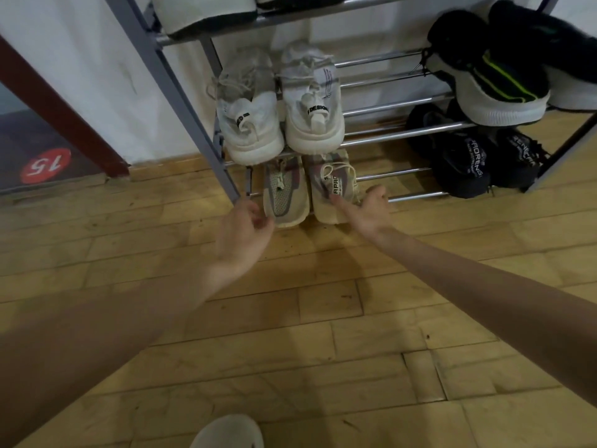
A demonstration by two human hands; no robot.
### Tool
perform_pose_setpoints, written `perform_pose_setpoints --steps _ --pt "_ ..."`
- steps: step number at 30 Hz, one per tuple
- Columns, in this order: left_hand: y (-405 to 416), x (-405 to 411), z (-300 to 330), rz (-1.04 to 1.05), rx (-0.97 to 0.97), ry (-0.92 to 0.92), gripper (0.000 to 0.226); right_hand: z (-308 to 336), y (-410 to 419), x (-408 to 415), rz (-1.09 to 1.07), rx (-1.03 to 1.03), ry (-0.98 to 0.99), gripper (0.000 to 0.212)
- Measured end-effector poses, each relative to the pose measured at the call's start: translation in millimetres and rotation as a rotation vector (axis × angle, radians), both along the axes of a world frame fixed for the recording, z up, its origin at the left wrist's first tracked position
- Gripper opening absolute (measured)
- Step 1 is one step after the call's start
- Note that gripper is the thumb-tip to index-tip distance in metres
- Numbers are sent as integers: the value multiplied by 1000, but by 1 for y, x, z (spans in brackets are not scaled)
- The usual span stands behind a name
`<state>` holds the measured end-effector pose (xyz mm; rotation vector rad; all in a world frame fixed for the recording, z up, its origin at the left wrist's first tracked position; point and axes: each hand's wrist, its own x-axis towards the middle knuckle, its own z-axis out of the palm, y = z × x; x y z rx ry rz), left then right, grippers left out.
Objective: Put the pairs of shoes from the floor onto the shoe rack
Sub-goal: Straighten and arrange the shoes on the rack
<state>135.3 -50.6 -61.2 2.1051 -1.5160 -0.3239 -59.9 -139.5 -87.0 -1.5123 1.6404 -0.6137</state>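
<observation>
A pair of beige mesh sneakers [310, 189] sits on the lowest tier of the metal shoe rack [181, 88], heels toward me. My left hand [245, 227] hovers just left of the left sneaker's heel, fingers loosely curled, holding nothing. My right hand [365, 208] is open, its fingers lying against the right sneaker's heel and side. One tier up stands a pair of white sneakers [281, 105].
Black sneakers [478, 156] occupy the right of the lowest tier, and black-and-white ones with a green stripe [497, 72] sit above them. More shoes show on the top tier. A white shoe [226, 431] is at the bottom edge, on the wooden floor [323, 318].
</observation>
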Motion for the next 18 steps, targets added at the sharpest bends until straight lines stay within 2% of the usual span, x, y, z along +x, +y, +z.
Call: perform_pose_setpoints --steps 3,4,6,9,12,15,18 --pt "-7 -12 -9 360 217 462 26 -1 -6 20 -200 168 -235 83" --pt "-9 -14 -12 413 258 593 27 -2 -7 25 -225 201 -282 79" --pt "-12 -14 -20 434 309 791 45 -5 -10 30 -265 226 -377 70" --pt "-15 -15 -24 408 341 934 62 -9 -11 25 -295 222 -449 59" --pt "-19 -17 -23 387 349 1045 66 -12 -7 11 -307 188 -487 53" --pt "-27 -17 -18 326 343 1131 53 -14 4 -7 -346 109 -478 46" --pt "-34 -19 -9 371 286 1278 40 -12 7 -27 -357 68 -463 45"
